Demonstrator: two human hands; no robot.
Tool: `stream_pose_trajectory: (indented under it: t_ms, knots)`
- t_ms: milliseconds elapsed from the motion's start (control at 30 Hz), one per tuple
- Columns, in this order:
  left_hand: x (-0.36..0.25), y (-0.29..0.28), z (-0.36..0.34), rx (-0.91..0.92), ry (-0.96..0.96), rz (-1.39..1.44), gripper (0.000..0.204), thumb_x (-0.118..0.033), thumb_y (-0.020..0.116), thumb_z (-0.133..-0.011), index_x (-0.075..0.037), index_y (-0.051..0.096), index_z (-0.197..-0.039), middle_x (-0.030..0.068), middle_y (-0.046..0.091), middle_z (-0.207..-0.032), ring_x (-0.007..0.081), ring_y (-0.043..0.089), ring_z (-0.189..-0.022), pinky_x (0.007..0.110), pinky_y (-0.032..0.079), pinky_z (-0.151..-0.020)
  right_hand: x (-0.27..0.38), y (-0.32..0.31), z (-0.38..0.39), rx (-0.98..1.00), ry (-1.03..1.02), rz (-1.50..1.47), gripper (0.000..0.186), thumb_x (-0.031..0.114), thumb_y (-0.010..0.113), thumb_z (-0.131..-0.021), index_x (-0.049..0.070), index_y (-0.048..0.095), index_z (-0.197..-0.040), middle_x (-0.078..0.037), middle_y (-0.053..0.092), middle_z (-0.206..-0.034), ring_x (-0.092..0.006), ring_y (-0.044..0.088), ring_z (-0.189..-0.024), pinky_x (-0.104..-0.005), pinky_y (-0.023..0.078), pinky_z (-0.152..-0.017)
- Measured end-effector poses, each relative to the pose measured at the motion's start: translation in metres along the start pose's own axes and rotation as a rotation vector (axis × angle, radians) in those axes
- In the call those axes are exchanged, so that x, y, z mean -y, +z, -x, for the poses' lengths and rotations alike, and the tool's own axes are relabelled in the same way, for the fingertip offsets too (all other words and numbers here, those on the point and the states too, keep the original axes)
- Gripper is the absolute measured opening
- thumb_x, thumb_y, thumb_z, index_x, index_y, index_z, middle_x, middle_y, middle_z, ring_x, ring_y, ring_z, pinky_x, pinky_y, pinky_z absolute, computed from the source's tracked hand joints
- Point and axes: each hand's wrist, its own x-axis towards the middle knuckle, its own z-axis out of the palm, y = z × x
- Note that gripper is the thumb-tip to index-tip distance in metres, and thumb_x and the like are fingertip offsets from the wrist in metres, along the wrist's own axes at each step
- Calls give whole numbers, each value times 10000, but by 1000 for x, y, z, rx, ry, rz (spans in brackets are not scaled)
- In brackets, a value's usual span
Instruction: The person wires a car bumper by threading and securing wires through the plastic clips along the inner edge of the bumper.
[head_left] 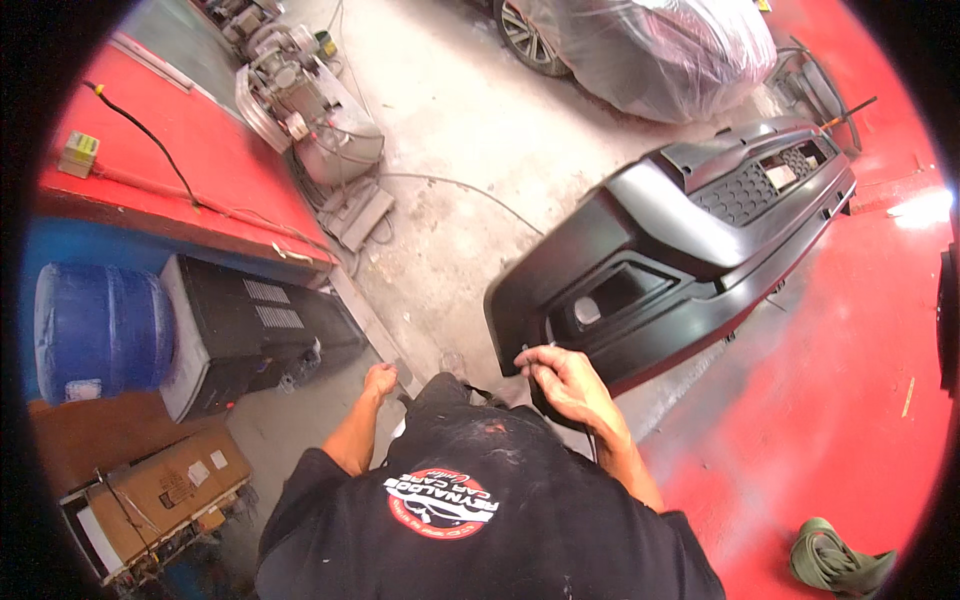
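Fingers of my right hand (565, 385) are closing on the bumper (690, 260) edge, steadying it upright. My left hand (380, 380) is hanging loosely curled, holding nothing I can make out

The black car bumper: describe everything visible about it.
The black car bumper is a long moulded shell, plastic by the look, with a matt dark grey to black finish. It has a honeycomb grille section near its far end, a rectangular recess with a round opening near its close end, and a smooth lower lip. It stands off the car, running diagonally from the middle to the upper right over the grey and red floor. The right hand touches its near lower edge; what supports it is unclear.
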Motion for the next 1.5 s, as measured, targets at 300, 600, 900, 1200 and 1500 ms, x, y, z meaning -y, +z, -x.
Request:
stream_pose_trajectory:
  t_ms: [300,600,900,1200,1500]
  knots:
    - [-218,-28,-46,-80,412,-526,374,-340,556,-777,-74,686,-1005,182,670,-966,286,639,-940,363,478,-835,-12,9,-65,-412,221,-632,229,99,512,-881,22,656,-1043,12,600,-743,-28,439,-507,-203,361,-458]
    - [-359,-47,-233,266,534,-839,366,-344,556,-797,-80,679,-1018,194,644,-1039,321,598,-1033,383,458,-897,18,-22,-243,-719,296,-388,266,143,545,-907,-6,612,-1115,-39,628,-845,-28,458,-549,-199,366,-483]
    - [-596,-85,-244,294,946,-1024,305,-286,534,-796,-39,662,-921,219,641,-914,385,608,-902,444,471,-807,60,-25,-328,-823,467,-160,303,78,453,-848,37,606,-1107,-106,669,-859,-212,633,-793,-318,482,-742]
    - [-730,122,-85,774,1434,-778,264,-240,549,-835,-48,654,-982,174,655,-914,350,616,-881,421,482,-799,69,-76,-347,-1294,502,-588,415,100,474,-892,63,419,-1302,-51,648,-836,-77,467,-500,-250,401,-500]
    - [-794,353,29,748,1881,-735,368,-267,625,-790,5,607,-1036,217,617,-980,364,577,-955,436,456,-829,94,-211,-317,-1697,402,-367,235,100,521,-897,-25,588,-1084,-8,583,-686,-62,524,-640,-226,429,-604]
